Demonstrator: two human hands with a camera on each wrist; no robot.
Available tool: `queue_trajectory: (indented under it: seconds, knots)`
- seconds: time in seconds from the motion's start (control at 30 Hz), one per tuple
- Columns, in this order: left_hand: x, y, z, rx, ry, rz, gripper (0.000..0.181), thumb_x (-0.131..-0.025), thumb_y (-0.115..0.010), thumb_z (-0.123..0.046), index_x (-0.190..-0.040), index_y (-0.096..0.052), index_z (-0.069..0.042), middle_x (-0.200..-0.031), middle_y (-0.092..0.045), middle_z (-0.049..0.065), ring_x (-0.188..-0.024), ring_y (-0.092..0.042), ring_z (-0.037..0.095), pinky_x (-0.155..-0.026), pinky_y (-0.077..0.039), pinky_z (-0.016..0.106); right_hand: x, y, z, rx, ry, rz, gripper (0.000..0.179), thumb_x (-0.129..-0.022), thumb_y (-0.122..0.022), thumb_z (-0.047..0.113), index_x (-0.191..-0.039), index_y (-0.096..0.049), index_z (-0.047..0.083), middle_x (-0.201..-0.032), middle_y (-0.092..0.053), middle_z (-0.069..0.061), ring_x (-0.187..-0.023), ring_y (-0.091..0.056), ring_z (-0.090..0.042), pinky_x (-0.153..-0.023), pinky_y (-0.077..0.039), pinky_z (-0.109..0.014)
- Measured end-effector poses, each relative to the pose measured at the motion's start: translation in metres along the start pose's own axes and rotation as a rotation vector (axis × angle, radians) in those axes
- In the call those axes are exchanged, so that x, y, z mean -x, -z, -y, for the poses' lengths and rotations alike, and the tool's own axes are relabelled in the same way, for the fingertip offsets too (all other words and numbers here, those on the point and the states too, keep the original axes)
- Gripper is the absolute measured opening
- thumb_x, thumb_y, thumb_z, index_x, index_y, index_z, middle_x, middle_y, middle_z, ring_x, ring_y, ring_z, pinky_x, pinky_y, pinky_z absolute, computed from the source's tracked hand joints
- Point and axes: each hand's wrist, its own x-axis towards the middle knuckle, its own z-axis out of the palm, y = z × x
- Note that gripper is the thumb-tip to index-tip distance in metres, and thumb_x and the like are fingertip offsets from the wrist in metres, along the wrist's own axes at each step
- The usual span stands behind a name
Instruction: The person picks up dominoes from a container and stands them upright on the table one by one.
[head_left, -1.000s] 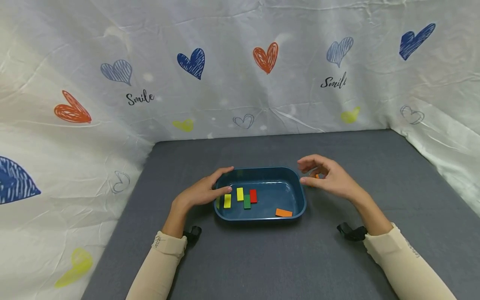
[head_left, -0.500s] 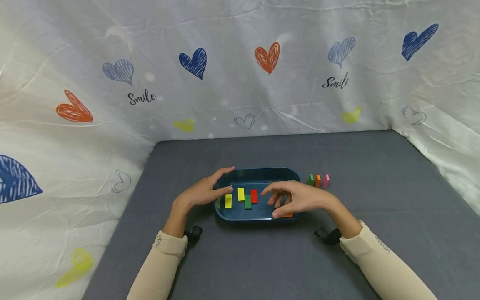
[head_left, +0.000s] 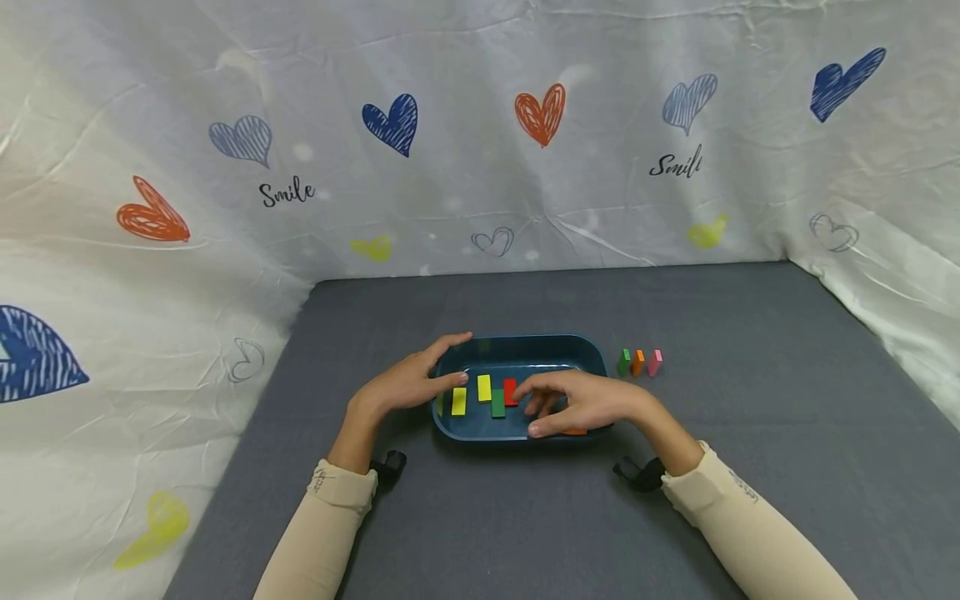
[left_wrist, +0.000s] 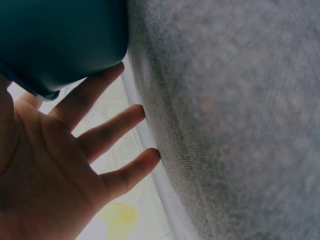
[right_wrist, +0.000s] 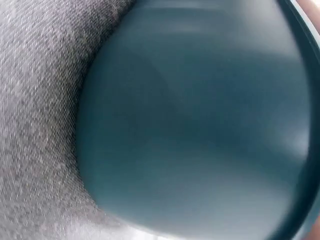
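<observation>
A dark blue tray (head_left: pixel 525 340) holds several small flat blocks. Two yellow blocks (head_left: pixel 484 388), a green block (head_left: pixel 498 404) and a red block (head_left: pixel 510 388) lie towards its left half; an orange block (head_left: pixel 575 432) is mostly hidden under my right hand. My left hand (head_left: pixel 408 382) holds the tray's left end, thumb over the rim, a finger against the outer wall in the left wrist view. Over the tray, my right hand (head_left: pixel 581 402) has loosely bent fingers, with the index fingertip close to the red block. Nothing shows in its grasp. In the right wrist view the tray's outer wall (right_wrist: pixel 190 125) fills most of the picture.
To the right of the tray, a green block (head_left: pixel 624 362), an orange block (head_left: pixel 638 362) and a pink block (head_left: pixel 655 362) stand upright in a row on the grey tabletop (head_left: pixel 495 517). A white printed curtain (head_left: pixel 450 192) borders the back and sides.
My right hand has left the standing blocks and moved left over the tray, to the red block. The row beside the tray has come into full view. My left hand stays in place.
</observation>
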Motion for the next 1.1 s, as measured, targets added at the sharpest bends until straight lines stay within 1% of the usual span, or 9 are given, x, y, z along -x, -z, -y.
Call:
queue_trajectory:
  seconds: [0.2, 0.33, 0.43, 0.53, 0.6, 0.7, 0.83, 0.97, 1.1]
  knots:
    - [0.0000, 0.0000, -0.0002, 0.001, -0.003, -0.003, 0.070, -0.101, -0.062, -0.045, -0.160, -0.024, -0.042, -0.167, -0.030, 0.001, -0.150, -0.038, 0.034, -0.116, -0.035, 0.065, -0.0037, -0.0013, -0.0021, -0.017, 0.018, -0.008, 0.053, -0.098, -0.070, 0.031, -0.144, -0.054, 0.008, -0.132, -0.065, -0.012, -0.118, -0.065, -0.022, -0.103, -0.052, -0.044]
    - [-0.0003, 0.0001, 0.0004, 0.001, 0.002, -0.007, 0.069, -0.101, -0.062, -0.046, -0.159, -0.024, -0.044, -0.167, -0.031, 0.001, -0.150, -0.038, 0.033, -0.116, -0.034, 0.064, -0.0043, 0.0000, -0.0012, 0.001, 0.026, -0.022, 0.052, -0.099, -0.069, 0.032, -0.142, -0.055, 0.008, -0.130, -0.065, -0.012, -0.116, -0.066, -0.021, -0.102, -0.052, -0.043]
    - [-0.0006, 0.0000, 0.0002, 0.001, 0.001, -0.008, 0.070, -0.101, -0.062, -0.045, -0.159, -0.025, -0.043, -0.166, -0.031, 0.002, -0.149, -0.038, 0.034, -0.116, -0.034, 0.064, -0.0035, 0.0020, 0.0009, 0.025, 0.001, -0.023, 0.052, -0.099, -0.068, 0.034, -0.142, -0.056, 0.008, -0.122, -0.068, -0.008, -0.108, -0.067, -0.019, -0.095, -0.054, -0.040]
    - [-0.0003, 0.0004, -0.0005, -0.001, -0.001, -0.009, 0.070, -0.101, -0.062, -0.044, -0.160, -0.025, -0.042, -0.167, -0.031, 0.002, -0.150, -0.037, 0.034, -0.116, -0.034, 0.065, -0.0025, 0.0036, 0.0019, 0.043, -0.050, 0.006, 0.052, -0.100, -0.066, 0.037, -0.142, -0.056, 0.009, -0.113, -0.070, -0.003, -0.096, -0.067, -0.018, -0.084, -0.054, -0.037]
    - [0.0001, 0.0005, -0.0009, -0.006, -0.001, -0.009, 0.069, -0.101, -0.062, -0.044, -0.159, -0.025, -0.043, -0.167, -0.030, 0.001, -0.150, -0.037, 0.034, -0.116, -0.034, 0.064, -0.0021, 0.0042, 0.0021, 0.054, -0.079, 0.032, 0.052, -0.100, -0.064, 0.040, -0.143, -0.056, 0.010, -0.110, -0.070, 0.000, -0.092, -0.065, -0.018, -0.081, -0.054, -0.035]
    - [0.0012, 0.0005, -0.0015, -0.011, -0.002, -0.007, 0.069, -0.101, -0.062, -0.045, -0.159, -0.024, -0.044, -0.167, -0.029, 0.001, -0.149, -0.038, 0.034, -0.116, -0.035, 0.064, -0.0021, 0.0044, 0.0020, 0.068, -0.099, 0.058, 0.051, -0.101, -0.062, 0.042, -0.143, -0.056, 0.013, -0.116, -0.069, 0.002, -0.099, -0.064, -0.015, -0.087, -0.053, -0.035]
    - [0.0026, 0.0003, -0.0021, -0.015, -0.003, -0.002, 0.070, -0.101, -0.061, -0.048, -0.159, -0.023, -0.045, -0.168, -0.028, 0.002, -0.149, -0.038, 0.036, -0.115, -0.036, 0.064, -0.0028, 0.0045, 0.0017, 0.062, -0.090, 0.064, 0.049, -0.103, -0.060, 0.041, -0.143, -0.057, 0.015, -0.126, -0.067, 0.001, -0.109, -0.061, -0.014, -0.096, -0.051, -0.036]
    - [0.0025, 0.0001, -0.0027, -0.014, 0.001, -0.004, 0.070, -0.101, -0.062, -0.046, -0.159, -0.024, -0.045, -0.168, -0.029, 0.002, -0.148, -0.040, 0.035, -0.114, -0.037, 0.064, -0.0052, 0.0045, 0.0005, 0.031, -0.076, 0.064, 0.048, -0.103, -0.058, 0.040, -0.144, -0.056, 0.015, -0.128, -0.065, -0.001, -0.109, -0.061, -0.016, -0.096, -0.050, -0.037]
    - [0.0018, 0.0000, -0.0029, -0.014, 0.002, -0.008, 0.070, -0.101, -0.062, -0.043, -0.159, -0.024, -0.045, -0.167, -0.031, 0.003, -0.148, -0.041, 0.035, -0.115, -0.037, 0.064, -0.0093, 0.0043, -0.0016, 0.006, -0.072, 0.060, 0.048, -0.103, -0.059, 0.040, -0.144, -0.056, 0.015, -0.126, -0.066, -0.001, -0.106, -0.062, -0.017, -0.095, -0.050, -0.037]
